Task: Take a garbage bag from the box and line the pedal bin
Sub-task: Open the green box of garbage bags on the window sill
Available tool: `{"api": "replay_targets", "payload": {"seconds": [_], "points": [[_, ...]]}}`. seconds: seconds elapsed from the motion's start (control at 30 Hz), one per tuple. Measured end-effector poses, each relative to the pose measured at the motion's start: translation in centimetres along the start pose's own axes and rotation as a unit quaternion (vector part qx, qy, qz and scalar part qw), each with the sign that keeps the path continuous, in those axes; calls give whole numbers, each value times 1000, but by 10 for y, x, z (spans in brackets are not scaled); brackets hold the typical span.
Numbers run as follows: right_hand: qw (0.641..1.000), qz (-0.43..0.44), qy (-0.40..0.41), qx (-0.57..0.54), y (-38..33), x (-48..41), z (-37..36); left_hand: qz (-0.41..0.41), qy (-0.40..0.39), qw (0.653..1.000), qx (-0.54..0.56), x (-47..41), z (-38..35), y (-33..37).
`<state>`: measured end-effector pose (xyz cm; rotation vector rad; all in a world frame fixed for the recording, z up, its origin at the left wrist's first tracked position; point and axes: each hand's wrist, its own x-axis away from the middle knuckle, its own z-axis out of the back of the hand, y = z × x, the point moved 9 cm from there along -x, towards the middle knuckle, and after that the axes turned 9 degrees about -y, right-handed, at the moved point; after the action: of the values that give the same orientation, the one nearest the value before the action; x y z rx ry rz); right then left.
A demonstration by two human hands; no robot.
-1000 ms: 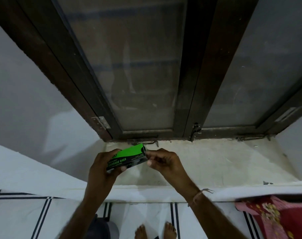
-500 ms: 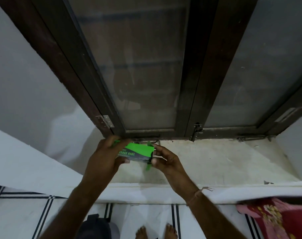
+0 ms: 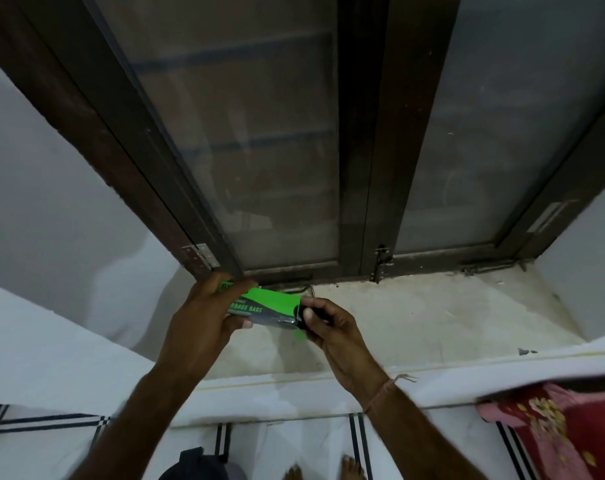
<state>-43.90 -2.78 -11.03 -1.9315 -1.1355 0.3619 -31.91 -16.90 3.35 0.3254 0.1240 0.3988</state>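
The left hand [image 3: 204, 323] grips the box [image 3: 270, 306]; the right hand [image 3: 328, 323], at 3 o'clock, pinches perhaps a dark bag at its open end. Lining the bin is not started.

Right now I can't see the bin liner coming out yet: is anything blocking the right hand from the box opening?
Nothing visible does. The right hand is already at the open end of the box, which the left hand holds.

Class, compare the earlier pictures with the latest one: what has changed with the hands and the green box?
The garbage bag box has been turned level and lifted slightly toward the window. Its right end flap now hangs open, and the right hand pinches something dark at that opening. The left hand keeps its grip on the box; the sill looks unchanged.
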Motion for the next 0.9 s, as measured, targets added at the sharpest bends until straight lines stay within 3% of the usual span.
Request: {"api": "replay_targets", "payload": {"seconds": [0.23, 0.4, 0.47, 0.53, 0.57, 0.6, 0.67, 0.7, 0.77, 0.9], "points": [[988, 39, 127, 80, -22, 18, 43, 97, 3, 984, 147, 17, -62, -63], [983, 36, 156, 95, -26, 32, 55, 165, -59, 976, 132, 20, -124, -84], [984, 31, 153, 88, -26, 36, 52, 145, -13, 988, 45, 23, -125, -75], [987, 29, 147, 59, -24, 39, 45, 144, 67, 984, 83, 30, -107, -42], [989, 25, 141, 44, -22, 39, 39, 157, 93, 965, 191, 35, -103, -23], [991, 16, 133, 32, -20, 39, 31, 178, 85, 922, 334, 35, -106, -5], [993, -16, 111, 33, -15, 41, 13, 212, 35, 791, 573, 31, -129, 27], [993, -33, 101, 50, -12, 42, 5, 214, 34, 743, 634, 29, -132, 35], [990, -50, 90, 96, -11, 43, -8, 209, 54, 692, 689, 27, -130, 34], [987, -29, 90, 130, -21, 41, -20, 223, 42, 632, 741, 33, -140, 23]]}}
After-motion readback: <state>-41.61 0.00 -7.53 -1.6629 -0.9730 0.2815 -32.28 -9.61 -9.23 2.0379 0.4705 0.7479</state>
